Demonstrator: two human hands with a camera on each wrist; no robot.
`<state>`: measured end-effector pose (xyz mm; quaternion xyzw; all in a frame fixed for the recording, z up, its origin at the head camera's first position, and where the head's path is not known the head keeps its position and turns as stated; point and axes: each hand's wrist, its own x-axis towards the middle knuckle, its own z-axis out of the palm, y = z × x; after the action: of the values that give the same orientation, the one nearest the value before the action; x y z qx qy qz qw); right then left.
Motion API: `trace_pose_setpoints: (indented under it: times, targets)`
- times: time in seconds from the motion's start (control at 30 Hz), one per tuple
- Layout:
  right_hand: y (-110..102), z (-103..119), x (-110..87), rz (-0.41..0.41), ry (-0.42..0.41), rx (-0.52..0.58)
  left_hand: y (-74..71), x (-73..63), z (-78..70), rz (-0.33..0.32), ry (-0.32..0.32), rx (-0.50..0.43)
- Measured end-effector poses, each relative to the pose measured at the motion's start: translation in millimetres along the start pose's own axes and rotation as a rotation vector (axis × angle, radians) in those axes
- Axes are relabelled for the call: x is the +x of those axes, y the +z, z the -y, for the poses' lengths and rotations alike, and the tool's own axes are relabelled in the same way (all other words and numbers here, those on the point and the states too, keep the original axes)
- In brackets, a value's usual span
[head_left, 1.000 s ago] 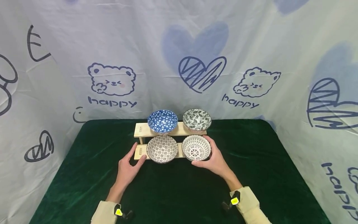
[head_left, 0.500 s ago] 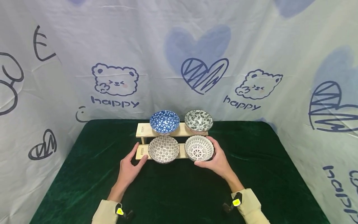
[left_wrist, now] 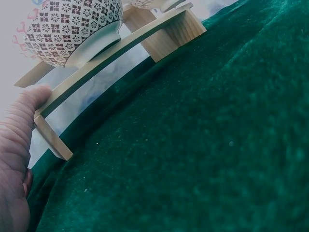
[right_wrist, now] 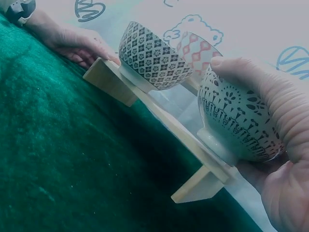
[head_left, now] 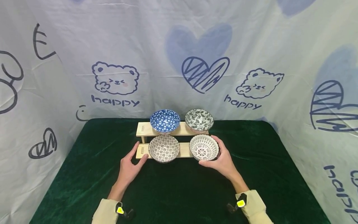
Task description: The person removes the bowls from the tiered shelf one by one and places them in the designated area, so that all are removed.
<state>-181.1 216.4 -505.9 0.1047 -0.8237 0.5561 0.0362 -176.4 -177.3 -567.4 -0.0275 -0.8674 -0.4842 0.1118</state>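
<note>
A two-tier wooden stand (head_left: 184,150) bears several patterned bowls. My left hand (head_left: 129,169) grips the left end of its lower shelf, with the thumb on the front edge in the left wrist view. My right hand (head_left: 222,161) holds a white bowl with black dashes (head_left: 203,147) between thumb and fingers, at the lower shelf's right end. In the right wrist view the foot of this bowl (right_wrist: 236,121) is at the shelf; contact is hard to tell. Beside it sits a brown-and-white checked bowl (head_left: 164,148).
On the upper shelf stand a blue triangle-patterned bowl (head_left: 165,120) and a leaf-patterned bowl (head_left: 199,120). Dark green velvet cloth (head_left: 173,193) covers the table. A white printed curtain (head_left: 156,37) hangs behind and at both sides.
My right hand has shifted the dashed white bowl to the right along the lower shelf, widening its gap from the checked bowl. My left hand keeps its place on the stand.
</note>
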Motion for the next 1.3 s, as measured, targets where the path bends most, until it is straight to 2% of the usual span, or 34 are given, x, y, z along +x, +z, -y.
trace_pose_setpoints:
  times: [0.87, 1.3]
  targets:
    - [-25.8, -11.7, -5.2, -0.062, 0.003, -0.003, 0.5, 0.2, 0.2, -0.011, 0.009, -0.001]
    - [-38.9, -18.9, -2.9, -0.130, 0.012, 0.001, 0.1, -0.3, -0.2, -0.014, 0.011, -0.011]
